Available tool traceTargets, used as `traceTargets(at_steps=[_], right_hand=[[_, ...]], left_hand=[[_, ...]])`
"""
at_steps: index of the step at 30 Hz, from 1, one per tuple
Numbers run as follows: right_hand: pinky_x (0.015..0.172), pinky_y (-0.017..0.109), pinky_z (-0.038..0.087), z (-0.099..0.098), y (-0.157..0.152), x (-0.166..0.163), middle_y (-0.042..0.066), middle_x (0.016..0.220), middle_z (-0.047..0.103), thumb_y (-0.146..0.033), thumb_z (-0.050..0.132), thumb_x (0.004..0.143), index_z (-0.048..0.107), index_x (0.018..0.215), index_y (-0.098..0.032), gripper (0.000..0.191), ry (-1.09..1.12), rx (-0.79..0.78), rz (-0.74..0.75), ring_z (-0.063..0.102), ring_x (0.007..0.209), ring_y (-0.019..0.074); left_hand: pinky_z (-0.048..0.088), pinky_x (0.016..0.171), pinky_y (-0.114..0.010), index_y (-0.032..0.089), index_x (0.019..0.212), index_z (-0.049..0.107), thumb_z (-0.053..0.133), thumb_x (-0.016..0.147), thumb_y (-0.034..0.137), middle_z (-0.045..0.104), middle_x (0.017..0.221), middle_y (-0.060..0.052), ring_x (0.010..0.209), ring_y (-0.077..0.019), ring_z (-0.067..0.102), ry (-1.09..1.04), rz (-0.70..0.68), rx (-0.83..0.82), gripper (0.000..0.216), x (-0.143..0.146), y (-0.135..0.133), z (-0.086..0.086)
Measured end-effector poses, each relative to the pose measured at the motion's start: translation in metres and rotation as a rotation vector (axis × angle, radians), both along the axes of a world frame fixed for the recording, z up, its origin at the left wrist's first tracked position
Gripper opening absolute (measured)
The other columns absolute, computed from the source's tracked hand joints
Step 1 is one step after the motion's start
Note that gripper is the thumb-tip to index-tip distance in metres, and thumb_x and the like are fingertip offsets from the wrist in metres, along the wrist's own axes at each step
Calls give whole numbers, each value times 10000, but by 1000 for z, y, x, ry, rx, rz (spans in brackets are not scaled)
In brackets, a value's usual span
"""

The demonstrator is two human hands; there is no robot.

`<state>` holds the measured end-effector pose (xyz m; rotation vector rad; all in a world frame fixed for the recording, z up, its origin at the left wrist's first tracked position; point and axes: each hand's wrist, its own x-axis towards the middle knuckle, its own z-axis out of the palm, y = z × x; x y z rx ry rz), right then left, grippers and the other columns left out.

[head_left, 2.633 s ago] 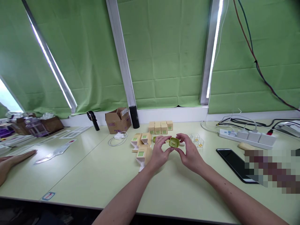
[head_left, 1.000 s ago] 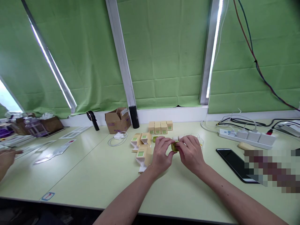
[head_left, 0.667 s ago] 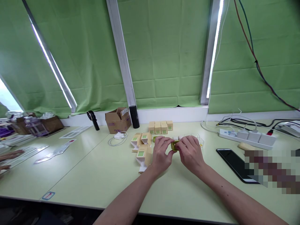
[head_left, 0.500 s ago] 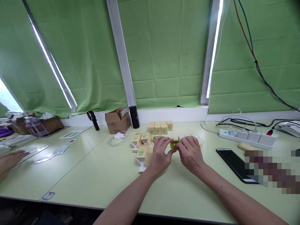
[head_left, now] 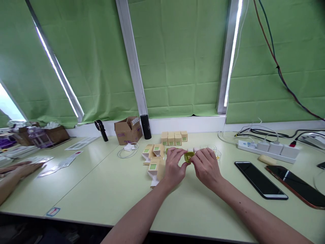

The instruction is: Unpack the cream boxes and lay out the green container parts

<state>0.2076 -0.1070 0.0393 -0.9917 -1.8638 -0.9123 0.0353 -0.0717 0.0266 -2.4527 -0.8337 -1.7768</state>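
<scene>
Both my hands hold a small olive-green, cup-like piece [head_left: 188, 156] just above the table. My left hand [head_left: 175, 166] pinches its left side between thumb and fingers. On the opposite side, the closed fingers of my right hand [head_left: 206, 166] grip the edge, and the fingertips partly cover the inside. Left of my left hand lie several small tan paper boxes with open white flaps, the nearest being a box with a green label [head_left: 153, 167]. Small clear round containers [head_left: 218, 156] show behind my right hand, partly hidden by it.
Behind are several closed tan boxes [head_left: 171, 139], a cardboard carton [head_left: 128, 131], a black bottle [head_left: 145, 126] and a white charger [head_left: 129, 147]. Rightward lie a power strip [head_left: 267, 149] and two phones, one black with white ends [head_left: 261, 179]. Another person's hand [head_left: 22, 171] is at far left.
My hands and the green piece have hardly moved. At far left, the other person's hand has come further right over the table.
</scene>
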Motion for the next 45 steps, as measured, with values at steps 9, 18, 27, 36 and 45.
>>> traceTargets(at_steps=[9,18,27,36,45], right_hand=[[893,386,366,0,-4,-3,49,784,584,-82,537,939,636,838,-215,194,-8,7,6,465,836,218],[890,379,372,5,-1,4,48,853,665,-119,579,957,629,875,-210,132,181,-65,74,541,891,214],[868,373,321,-11,30,9,19,835,736,-64,595,891,649,841,-212,165,155,-234,61,569,878,200],[851,373,290,-31,78,-5,40,747,741,-4,640,807,682,745,-202,213,-40,-357,-125,548,872,216],[870,401,295,-43,93,-15,88,737,749,-11,644,786,696,705,-189,203,-100,-441,-182,552,896,239]], left_hand=[[516,992,-498,240,1193,677,747,833,114,702,1142,-76,1159,-278,551,-56,41,-90,387,-3,4,1],[522,964,-456,251,1195,688,770,818,155,683,1180,-74,1197,-271,557,-179,153,-282,397,-10,5,10],[551,794,-331,247,1317,634,738,885,297,636,1225,-109,1023,-211,617,-318,174,-359,448,-15,20,-3],[556,754,-285,227,1297,620,678,935,356,651,1215,-116,987,-188,648,-424,144,-433,389,-14,23,-4],[546,758,-293,218,1263,622,665,937,354,664,1205,-122,1042,-207,624,-435,145,-469,355,-13,19,1]])
